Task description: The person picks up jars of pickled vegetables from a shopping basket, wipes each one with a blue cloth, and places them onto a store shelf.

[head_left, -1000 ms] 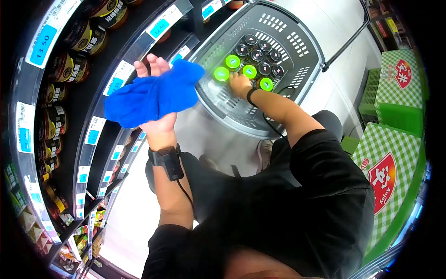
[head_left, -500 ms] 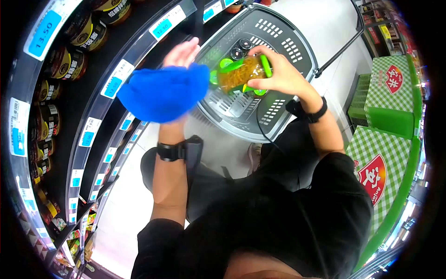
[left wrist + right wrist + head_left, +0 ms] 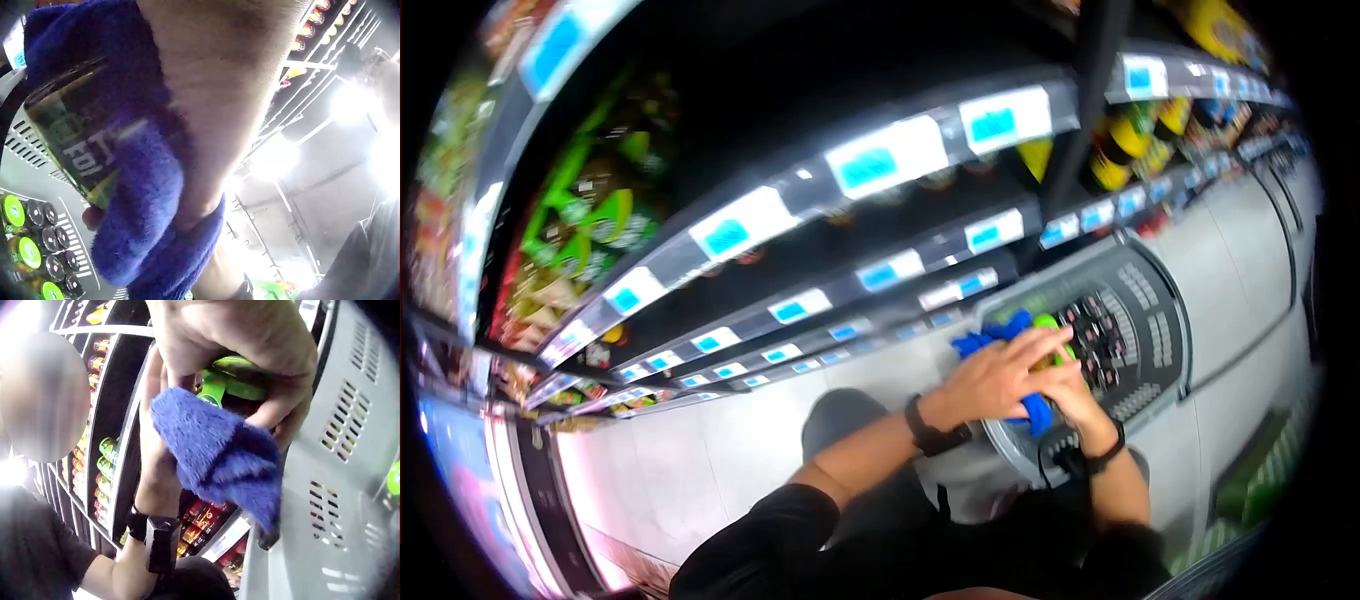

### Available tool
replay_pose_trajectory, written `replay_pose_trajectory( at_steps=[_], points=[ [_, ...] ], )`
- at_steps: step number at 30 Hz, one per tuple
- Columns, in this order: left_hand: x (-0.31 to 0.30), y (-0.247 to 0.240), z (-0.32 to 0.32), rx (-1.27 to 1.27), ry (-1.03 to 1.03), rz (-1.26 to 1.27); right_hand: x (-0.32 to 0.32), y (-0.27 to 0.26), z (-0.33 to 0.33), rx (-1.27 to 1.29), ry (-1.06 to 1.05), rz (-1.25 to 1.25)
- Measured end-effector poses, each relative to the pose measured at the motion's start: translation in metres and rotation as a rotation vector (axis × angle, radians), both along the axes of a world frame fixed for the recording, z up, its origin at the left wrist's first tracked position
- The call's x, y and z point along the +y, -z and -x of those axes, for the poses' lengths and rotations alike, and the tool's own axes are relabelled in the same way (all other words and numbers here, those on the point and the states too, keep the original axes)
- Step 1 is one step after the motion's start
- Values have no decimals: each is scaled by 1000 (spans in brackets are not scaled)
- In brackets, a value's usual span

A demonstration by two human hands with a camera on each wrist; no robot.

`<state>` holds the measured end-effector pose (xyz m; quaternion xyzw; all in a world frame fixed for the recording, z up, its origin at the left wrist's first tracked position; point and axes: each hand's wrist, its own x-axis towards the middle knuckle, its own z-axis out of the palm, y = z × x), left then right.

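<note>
In the head view, my left hand [image 3: 992, 382] and right hand [image 3: 1068, 385] meet over the basket. A blue cloth [image 3: 144, 194] is bunched in the left hand and laps around a jar [image 3: 75, 140] with a dark, green-edged label, close up in the left wrist view. My right hand [image 3: 256, 337] grips the same jar by its green-lidded end [image 3: 231, 387], thumb and fingers on either side. The cloth covers much of the jar's body. Below stand several jars with black lids [image 3: 48, 239] and green lids [image 3: 29, 251].
The grey shopping basket [image 3: 1165, 300] stands on the pale tiled floor [image 3: 1245, 250]. Shelves with blue-and-white price tags [image 3: 885, 165] run along the left and across the top. Green packets [image 3: 605, 215] sit on the left shelf. A green checkered display [image 3: 1260, 470] is at the lower right.
The right hand lifted a green-lidded jar out of the basket and brought it to the cloth in the left hand. The head view has swung left, blurring the shelves.
</note>
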<state>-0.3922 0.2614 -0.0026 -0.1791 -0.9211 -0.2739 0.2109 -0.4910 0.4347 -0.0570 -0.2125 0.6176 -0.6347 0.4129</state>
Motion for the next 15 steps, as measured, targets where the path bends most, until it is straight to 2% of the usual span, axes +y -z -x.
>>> replay_pose_trajectory(
  at_steps=[2, 3, 5, 6, 7, 8, 9, 11, 12, 15],
  points=[
    [-7, 4, 2, 183, -122, -105, 0, 12, 5, -105, 37, 40],
    [-5, -1, 2, 175, -253, -178, 0, 16, 7, -160, 65, 49],
    [-3, -14, 0, 71, -336, -258, -4, 6, 5, -238, 130, 82],
    [-2, -14, 2, 63, -290, -238, -5, 8, 6, -170, 131, 93],
    [-1, -20, 4, -51, -159, -113, -3, 13, 7, -105, 136, 101],
    [3, -14, 5, -49, -70, 0, 5, 13, 7, -185, 147, 217],
    [10, -6, 7, -49, 21, 107, 9, 16, 12, -116, 55, 172],
    [21, 5, 9, 100, 1, 165, 19, 35, 15, -289, 146, 69],
    [27, 9, 9, 171, -7, 191, 25, 42, 12, -292, 151, 79],
    [35, 9, 16, 124, 35, 122, 19, 49, 3, -274, 167, 134]
  ],
)
